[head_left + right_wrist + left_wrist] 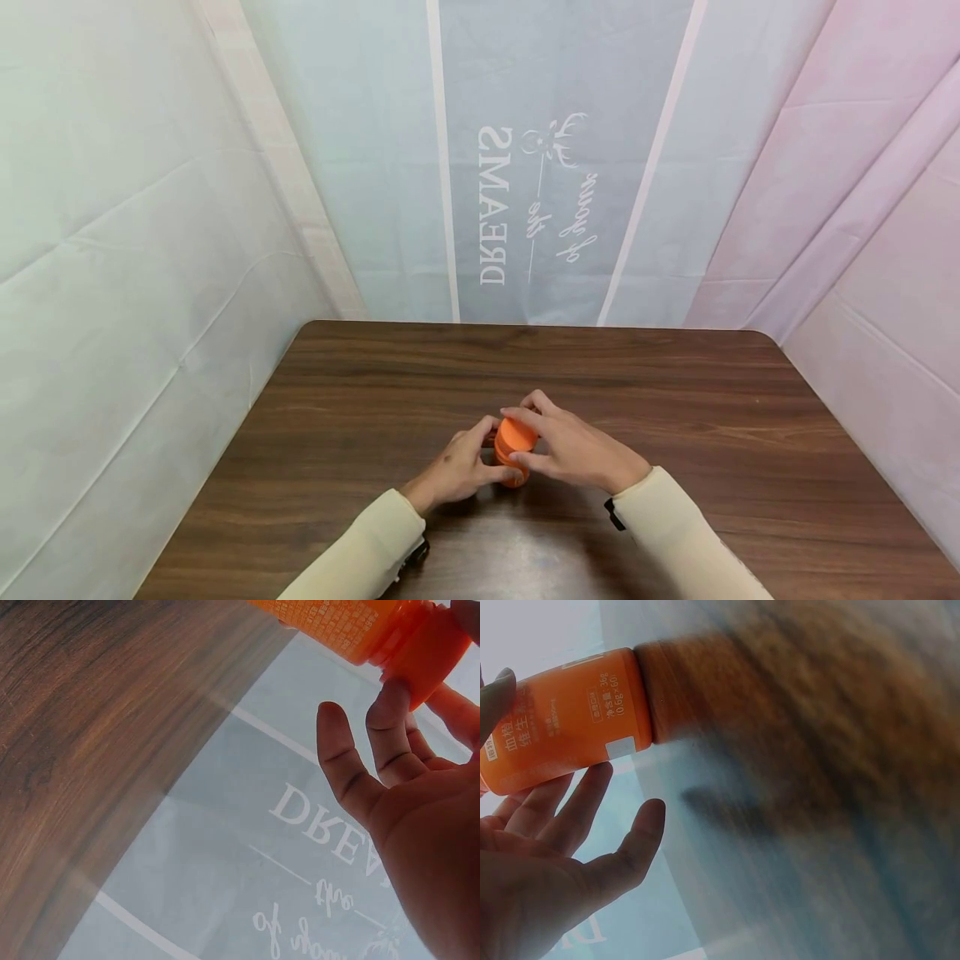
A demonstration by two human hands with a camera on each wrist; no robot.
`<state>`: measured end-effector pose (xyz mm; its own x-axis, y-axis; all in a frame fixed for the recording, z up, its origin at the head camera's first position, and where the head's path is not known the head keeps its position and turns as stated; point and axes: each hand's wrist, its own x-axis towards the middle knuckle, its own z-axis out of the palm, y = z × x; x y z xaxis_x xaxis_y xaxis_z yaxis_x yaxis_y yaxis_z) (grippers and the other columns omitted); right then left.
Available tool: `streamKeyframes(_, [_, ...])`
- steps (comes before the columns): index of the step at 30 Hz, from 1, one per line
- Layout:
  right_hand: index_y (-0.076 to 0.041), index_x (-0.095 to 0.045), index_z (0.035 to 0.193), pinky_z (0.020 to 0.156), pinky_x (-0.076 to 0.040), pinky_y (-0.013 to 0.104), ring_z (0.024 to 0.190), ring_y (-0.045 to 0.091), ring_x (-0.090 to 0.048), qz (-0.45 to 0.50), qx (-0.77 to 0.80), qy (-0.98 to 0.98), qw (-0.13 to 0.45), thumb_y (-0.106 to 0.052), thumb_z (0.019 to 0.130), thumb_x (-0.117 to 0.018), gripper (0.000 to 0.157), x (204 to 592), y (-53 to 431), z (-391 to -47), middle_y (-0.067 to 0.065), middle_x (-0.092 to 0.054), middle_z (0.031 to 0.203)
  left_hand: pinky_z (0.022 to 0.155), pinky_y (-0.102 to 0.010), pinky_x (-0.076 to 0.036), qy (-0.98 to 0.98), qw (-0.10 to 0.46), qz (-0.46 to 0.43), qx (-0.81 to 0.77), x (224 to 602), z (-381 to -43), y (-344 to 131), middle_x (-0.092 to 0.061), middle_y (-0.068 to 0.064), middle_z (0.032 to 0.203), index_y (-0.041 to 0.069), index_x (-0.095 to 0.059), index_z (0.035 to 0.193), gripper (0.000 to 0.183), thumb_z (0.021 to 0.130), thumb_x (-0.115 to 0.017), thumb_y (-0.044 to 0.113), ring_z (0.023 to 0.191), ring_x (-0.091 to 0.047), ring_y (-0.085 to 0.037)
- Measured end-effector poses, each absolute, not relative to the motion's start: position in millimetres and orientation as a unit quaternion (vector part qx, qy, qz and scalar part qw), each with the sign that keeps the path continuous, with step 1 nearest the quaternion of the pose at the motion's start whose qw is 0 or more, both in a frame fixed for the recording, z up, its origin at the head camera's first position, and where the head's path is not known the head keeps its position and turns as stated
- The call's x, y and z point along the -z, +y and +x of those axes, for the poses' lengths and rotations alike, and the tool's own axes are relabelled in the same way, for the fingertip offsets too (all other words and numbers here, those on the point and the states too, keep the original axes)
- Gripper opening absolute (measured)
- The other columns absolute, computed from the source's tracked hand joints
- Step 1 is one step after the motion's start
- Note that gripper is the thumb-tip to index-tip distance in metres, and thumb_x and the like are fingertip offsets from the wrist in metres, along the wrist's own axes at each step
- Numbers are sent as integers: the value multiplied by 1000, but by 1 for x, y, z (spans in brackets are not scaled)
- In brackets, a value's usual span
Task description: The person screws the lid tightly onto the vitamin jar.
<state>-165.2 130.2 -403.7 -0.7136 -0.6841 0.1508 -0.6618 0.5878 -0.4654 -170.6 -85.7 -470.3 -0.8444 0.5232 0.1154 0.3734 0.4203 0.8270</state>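
An orange pill bottle (512,473) with an orange cap (519,434) stands on the wooden table, between both hands. White print and a pale sticker mark its body (577,720) in the left wrist view. Around the lower body, my left hand (459,468) holds it between thumb and fingers. From the other side my right hand (577,446) grips the cap (431,656) by its edge with thumb and fingertips. A threaded neck (397,634) shows below the cap; whether the cap is loose, I cannot tell.
The dark wooden table (360,392) reaches to a back edge with rounded corners. A pale curtain (390,167) with printed lettering hangs behind it, and white cloth (112,250) covers the left side. Long sleeves (360,550) cover both forearms.
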Motion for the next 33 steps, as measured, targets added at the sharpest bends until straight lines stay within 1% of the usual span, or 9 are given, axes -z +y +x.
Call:
streamKeyframes(9, [-4, -54, 142, 77, -51, 25, 90, 4, -56, -377, 238, 895, 31, -27, 95, -71, 55, 402, 127, -165, -1, -46, 119, 96, -37, -51, 837, 82, 260, -475, 471, -169, -85, -65, -2, 126, 17, -53, 127, 49, 87, -80, 24, 120, -61, -21])
streamKeyframes(18, [-3, -55, 140, 76, -51, 24, 88, 5, -55, -381, 223, 897, 32, -27, 94, -72, 55, 400, 125, -166, 0, -46, 116, 94, -34, -52, 832, 80, 263, -481, 471, -168, -84, -64, -3, 129, 16, -53, 127, 49, 88, -80, 23, 120, -61, -22])
streamKeyframes(22, [-2, -57, 139, 77, -51, 24, 87, 5, -55, -389, 220, 894, 34, -25, 93, -73, 53, 399, 124, -167, 0, -47, 114, 94, -35, -52, 832, 81, 260, -484, 472, -168, -83, -64, -3, 129, 16, -53, 127, 48, 88, -80, 24, 120, -61, -23])
streamKeyframes(26, [-4, -59, 136, 77, -51, 23, 86, 5, -55, -396, 213, 893, 36, -24, 93, -74, 50, 398, 124, -168, -1, -48, 112, 93, -36, -53, 831, 83, 258, -486, 473, -168, -83, -64, -3, 128, 17, -53, 126, 48, 88, -80, 24, 120, -61, -23])
streamKeyframes(33, [-7, -61, 135, 74, -51, 23, 82, 12, -59, -404, 192, 893, 50, -23, 91, -74, 48, 392, 122, -171, 0, -48, 110, 91, -35, -54, 830, 85, 257, -488, 473, -168, -84, -65, -5, 126, 17, -53, 125, 47, 88, -80, 24, 119, -61, -24])
